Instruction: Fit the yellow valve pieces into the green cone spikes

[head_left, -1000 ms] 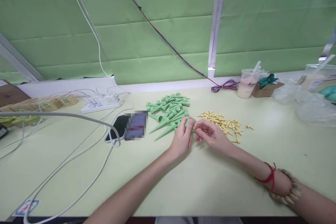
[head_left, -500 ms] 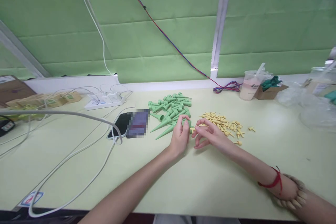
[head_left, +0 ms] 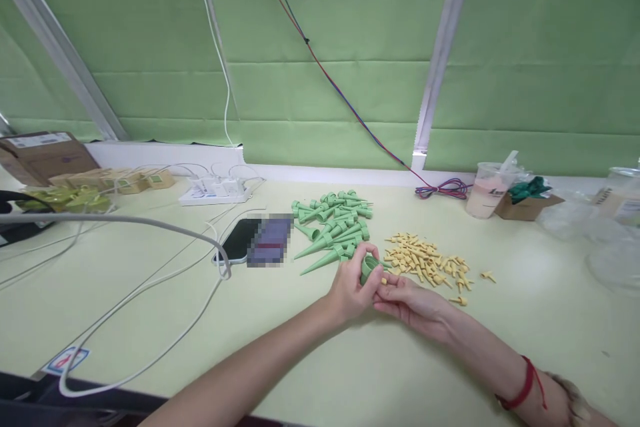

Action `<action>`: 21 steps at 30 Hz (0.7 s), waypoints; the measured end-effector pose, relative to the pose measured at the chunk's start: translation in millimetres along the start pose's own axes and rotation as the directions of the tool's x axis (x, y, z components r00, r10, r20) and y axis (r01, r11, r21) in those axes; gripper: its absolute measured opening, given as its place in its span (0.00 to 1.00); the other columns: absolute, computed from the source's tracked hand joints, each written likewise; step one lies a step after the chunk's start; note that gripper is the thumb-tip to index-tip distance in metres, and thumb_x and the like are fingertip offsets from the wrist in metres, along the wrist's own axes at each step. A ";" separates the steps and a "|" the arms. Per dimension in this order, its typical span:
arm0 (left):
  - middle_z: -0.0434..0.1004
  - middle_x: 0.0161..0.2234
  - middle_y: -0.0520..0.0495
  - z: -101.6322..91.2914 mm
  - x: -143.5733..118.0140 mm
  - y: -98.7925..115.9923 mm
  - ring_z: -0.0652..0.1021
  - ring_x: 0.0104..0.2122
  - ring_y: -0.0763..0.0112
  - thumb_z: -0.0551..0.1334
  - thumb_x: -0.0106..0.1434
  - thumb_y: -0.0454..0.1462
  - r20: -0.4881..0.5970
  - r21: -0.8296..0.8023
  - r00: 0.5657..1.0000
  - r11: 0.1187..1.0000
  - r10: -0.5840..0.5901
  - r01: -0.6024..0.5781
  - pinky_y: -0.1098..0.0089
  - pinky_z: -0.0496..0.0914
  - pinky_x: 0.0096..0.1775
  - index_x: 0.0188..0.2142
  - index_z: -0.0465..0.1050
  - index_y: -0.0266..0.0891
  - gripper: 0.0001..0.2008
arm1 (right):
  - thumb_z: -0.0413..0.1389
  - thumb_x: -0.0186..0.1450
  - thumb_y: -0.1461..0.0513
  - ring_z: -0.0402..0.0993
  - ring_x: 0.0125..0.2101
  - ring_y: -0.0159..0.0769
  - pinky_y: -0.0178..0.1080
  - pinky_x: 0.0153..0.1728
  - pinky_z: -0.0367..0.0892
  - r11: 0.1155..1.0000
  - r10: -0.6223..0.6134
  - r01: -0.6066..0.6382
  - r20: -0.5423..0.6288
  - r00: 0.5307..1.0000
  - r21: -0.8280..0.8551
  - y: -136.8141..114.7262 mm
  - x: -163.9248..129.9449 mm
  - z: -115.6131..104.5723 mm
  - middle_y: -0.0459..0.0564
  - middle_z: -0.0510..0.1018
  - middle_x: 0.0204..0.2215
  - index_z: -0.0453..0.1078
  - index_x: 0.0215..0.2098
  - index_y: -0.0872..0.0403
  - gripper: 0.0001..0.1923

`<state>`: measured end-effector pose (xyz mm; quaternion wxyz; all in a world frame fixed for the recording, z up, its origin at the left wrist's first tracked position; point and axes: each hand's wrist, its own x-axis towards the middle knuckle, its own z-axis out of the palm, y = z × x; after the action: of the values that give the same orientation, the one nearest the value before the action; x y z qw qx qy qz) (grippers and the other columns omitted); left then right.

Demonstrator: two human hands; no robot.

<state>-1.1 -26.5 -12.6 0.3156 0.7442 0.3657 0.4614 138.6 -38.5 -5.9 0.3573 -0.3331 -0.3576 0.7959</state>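
My left hand (head_left: 346, 292) is wrapped round a green plastic watering spike (head_left: 369, 268), its wide hollow end facing up toward me. Close against it, my right hand (head_left: 413, 303) pinches a small yellow valve piece (head_left: 384, 281) at the side of the spike; fingers partly hide that contact. Just beyond the hands lies a pile of green spikes (head_left: 327, 239). To its right spreads a heap of yellow valve pieces (head_left: 417, 259), with a few strays near its right edge.
Two phones, one dark (head_left: 241, 240) and one blurred out (head_left: 270, 240), lie left of the spikes. White cables (head_left: 150, 280) loop across the table's left side from a power strip (head_left: 215, 193). A drink cup (head_left: 484, 193), a small cardboard box (head_left: 527, 205) and plastic bags (head_left: 575, 213) stand back right.
My hands have come together, and the right one has brought the yellow piece to the green spike. The spike's open end has turned into view. The camera view has shifted.
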 end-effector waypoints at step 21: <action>0.58 0.17 0.58 -2.9 9.8 14.4 0.59 0.17 0.76 0.46 0.64 0.47 -0.019 0.052 0.997 0.996 -0.071 0.072 0.74 0.54 0.23 0.35 0.61 0.40 0.14 | 0.61 0.54 0.64 0.71 0.23 0.22 0.29 0.31 0.73 0.993 0.081 -0.085 0.057 0.995 0.078 -15.7 -0.4 -12.0 0.42 0.72 0.21 0.69 0.28 0.59 0.07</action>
<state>2.8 -25.6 4.6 0.3090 0.7347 0.4070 0.4463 153.3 -27.2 0.6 0.3271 -0.3116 -0.3208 0.8325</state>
